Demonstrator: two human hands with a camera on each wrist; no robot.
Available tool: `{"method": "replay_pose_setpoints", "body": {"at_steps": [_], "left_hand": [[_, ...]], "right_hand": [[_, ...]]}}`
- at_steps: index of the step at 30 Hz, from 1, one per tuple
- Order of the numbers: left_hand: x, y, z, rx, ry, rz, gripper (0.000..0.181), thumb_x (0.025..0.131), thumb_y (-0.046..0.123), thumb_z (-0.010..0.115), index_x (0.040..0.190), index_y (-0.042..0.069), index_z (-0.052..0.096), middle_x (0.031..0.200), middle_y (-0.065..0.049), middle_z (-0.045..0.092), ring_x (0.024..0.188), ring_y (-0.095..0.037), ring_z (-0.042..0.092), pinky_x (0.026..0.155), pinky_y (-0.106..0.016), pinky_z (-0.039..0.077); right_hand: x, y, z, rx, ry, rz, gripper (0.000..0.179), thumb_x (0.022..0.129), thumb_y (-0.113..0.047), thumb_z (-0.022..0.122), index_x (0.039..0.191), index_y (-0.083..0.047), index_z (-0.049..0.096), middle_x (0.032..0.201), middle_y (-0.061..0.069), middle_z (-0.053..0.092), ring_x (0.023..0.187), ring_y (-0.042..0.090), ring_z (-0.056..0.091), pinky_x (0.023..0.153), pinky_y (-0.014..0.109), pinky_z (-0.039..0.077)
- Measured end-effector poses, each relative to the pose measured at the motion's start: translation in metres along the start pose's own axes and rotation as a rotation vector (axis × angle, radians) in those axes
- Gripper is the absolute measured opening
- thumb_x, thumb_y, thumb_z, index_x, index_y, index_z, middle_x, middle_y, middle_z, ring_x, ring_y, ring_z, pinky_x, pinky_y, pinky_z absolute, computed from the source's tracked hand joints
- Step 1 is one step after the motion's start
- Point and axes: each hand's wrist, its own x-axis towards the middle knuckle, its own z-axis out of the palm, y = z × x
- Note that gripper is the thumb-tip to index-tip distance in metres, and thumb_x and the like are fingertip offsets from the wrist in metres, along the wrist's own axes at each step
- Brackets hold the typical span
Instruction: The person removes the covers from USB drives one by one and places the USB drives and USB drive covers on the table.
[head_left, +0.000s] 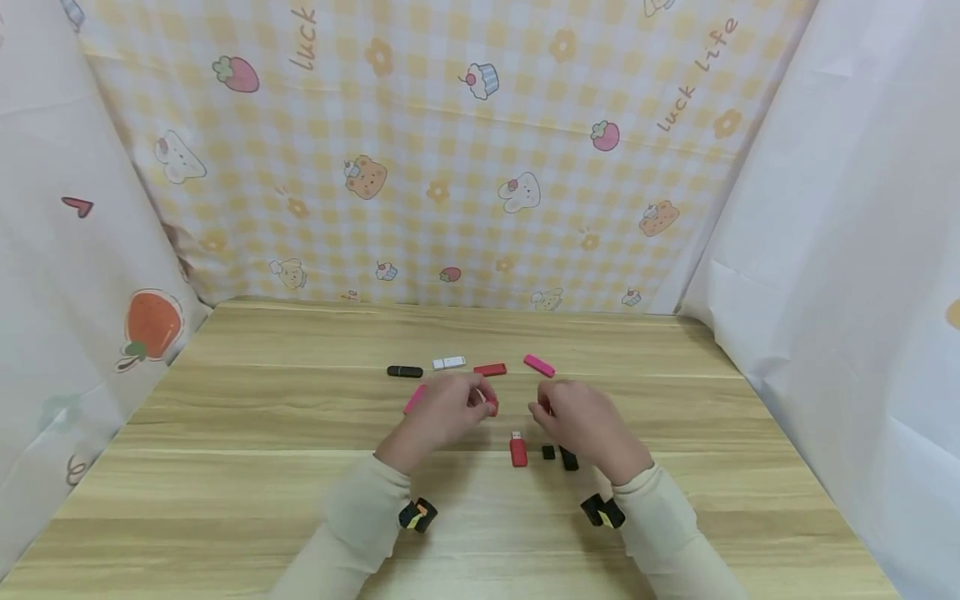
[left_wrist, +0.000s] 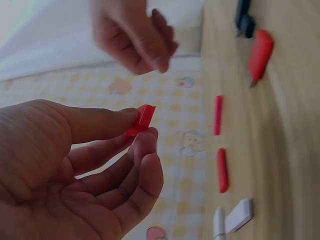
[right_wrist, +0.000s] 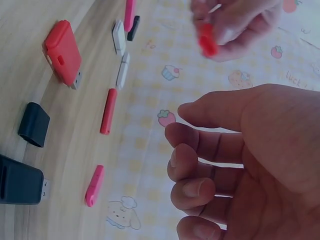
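My left hand point(head_left: 447, 408) pinches a small red USB stick cap point(left_wrist: 145, 117) between thumb and fingertips, above the table. My right hand point(head_left: 581, 417) hovers to its right with loosely bent fingers, and the right wrist view shows nothing in them. Below the hands lies a red USB stick point(head_left: 518, 451), its metal plug bare. Just right of that is a separate black cap point(right_wrist: 34, 124). A black USB stick point(right_wrist: 20, 180) with its plug bare lies beside the cap, partly hidden by the right hand in the head view.
Farther back lie a black USB stick point(head_left: 405, 372), a white one point(head_left: 449, 363), a red one point(head_left: 491, 370) and a pink one point(head_left: 539, 365). Another pink stick point(head_left: 415, 398) is partly behind the left hand. A second white stick point(left_wrist: 240, 215) shows from the left wrist. Curtains enclose the wooden table.
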Motion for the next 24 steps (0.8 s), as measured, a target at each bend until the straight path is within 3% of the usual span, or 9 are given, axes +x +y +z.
{"method": "replay_pose_setpoints", "body": {"at_steps": [4,11,24], "left_hand": [[0.003,-0.003,0.017,-0.008,-0.085,0.011,0.008,0.099,0.003,0.073,0.094,0.009,0.074,0.079,-0.001,0.066,0.071,-0.014,0.058,0.062,-0.026,0.048],[0.007,-0.005,0.034,0.048,-0.152,-0.011,0.010,0.095,-0.002,0.074,0.089,0.005,0.071,0.081,-0.001,0.064,0.074,-0.014,0.056,0.065,-0.026,0.047],[0.006,-0.008,0.043,0.118,-0.176,-0.034,0.014,0.094,0.000,0.077,0.082,0.005,0.072,0.076,-0.001,0.063,0.070,-0.014,0.056,0.062,-0.026,0.046]], "right_hand": [[0.000,0.001,0.000,0.010,0.003,-0.001,0.026,0.103,-0.020,0.074,0.080,-0.014,0.064,0.063,-0.005,0.051,0.053,0.008,0.045,0.049,0.023,0.037],[0.000,0.002,0.000,0.002,0.001,-0.006,0.023,0.103,-0.021,0.075,0.082,-0.013,0.066,0.065,-0.006,0.053,0.054,0.008,0.046,0.050,0.023,0.038],[0.000,0.004,-0.002,0.021,-0.019,-0.005,0.023,0.103,-0.019,0.074,0.082,-0.013,0.066,0.066,-0.005,0.054,0.055,0.008,0.047,0.051,0.023,0.038]]}}
